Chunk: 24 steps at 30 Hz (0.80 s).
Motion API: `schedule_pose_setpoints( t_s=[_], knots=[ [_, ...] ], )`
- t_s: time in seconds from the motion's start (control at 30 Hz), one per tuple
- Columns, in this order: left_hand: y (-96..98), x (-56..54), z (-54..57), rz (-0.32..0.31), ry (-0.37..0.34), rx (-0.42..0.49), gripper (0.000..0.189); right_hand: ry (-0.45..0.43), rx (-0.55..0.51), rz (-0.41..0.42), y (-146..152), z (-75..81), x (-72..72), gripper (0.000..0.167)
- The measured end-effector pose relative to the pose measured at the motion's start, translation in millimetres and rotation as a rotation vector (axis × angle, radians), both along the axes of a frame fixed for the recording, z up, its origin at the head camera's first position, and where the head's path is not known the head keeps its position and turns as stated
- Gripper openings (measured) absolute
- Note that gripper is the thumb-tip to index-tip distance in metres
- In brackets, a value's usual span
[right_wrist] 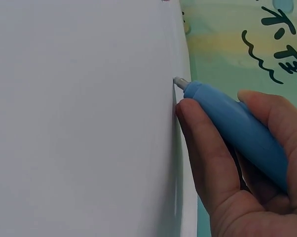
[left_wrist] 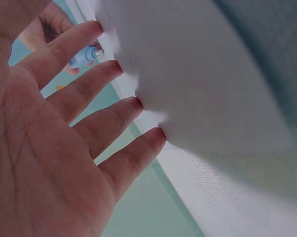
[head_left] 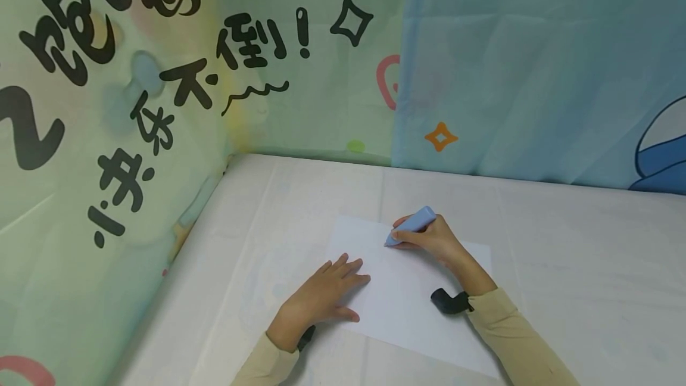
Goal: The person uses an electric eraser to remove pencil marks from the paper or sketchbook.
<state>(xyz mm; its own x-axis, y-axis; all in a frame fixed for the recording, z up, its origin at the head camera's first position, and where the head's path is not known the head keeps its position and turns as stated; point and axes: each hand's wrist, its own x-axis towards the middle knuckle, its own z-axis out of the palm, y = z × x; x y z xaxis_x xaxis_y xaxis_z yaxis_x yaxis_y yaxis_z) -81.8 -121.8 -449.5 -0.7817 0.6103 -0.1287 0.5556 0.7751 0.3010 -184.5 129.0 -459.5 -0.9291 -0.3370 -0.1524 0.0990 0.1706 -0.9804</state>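
Note:
A white sheet of paper (head_left: 412, 302) lies on the white-covered table. My right hand (head_left: 445, 244) grips a thick blue correction pen (head_left: 415, 224), thumb and fingers around its barrel, over the upper part of the sheet. In the right wrist view, the slim metal tip (right_wrist: 180, 82) of the pen points down at the paper's surface. My left hand (head_left: 328, 292) rests on the left side of the sheet with fingers spread and nearly straight. From the left wrist view, its fingertips (left_wrist: 161, 132) press on the paper.
The white tabletop (head_left: 584, 267) stretches out on both sides of the sheet. A green printed cloth (head_left: 316, 118) with black lettering rises at the left and back, meeting a blue cloth (head_left: 514, 76) at the back right. Black straps (head_left: 449, 302) sit at both wrists.

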Motion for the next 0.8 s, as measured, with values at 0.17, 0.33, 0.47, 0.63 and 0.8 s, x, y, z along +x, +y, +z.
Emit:
schedule_pose_setpoints(
  t_s=[0.17,0.33,0.47,0.63,0.8],
  knots=[
    [-0.3,0.0,-0.3,0.0,-0.001,0.005,0.068,-0.003,-0.003,0.011,0.1,-0.2,0.9,0.037],
    [-0.5,0.2,-0.5,-0.003,0.005,0.007,0.068,-0.015,-0.039,0.02,-1.2,0.2,2.2,0.037],
    [-0.3,0.7,-0.3,-0.003,0.002,0.015,0.068,-0.007,-0.05,0.025,-2.3,0.9,3.4,0.035],
    [0.3,0.7,-0.9,-0.004,0.008,0.014,0.069,-0.003,-0.051,0.029,-2.1,0.8,4.1,0.034],
    [0.6,0.3,-1.1,0.0,0.003,0.008,0.068,0.001,-0.049,0.047,-1.4,-0.4,3.8,0.033]
  ],
)
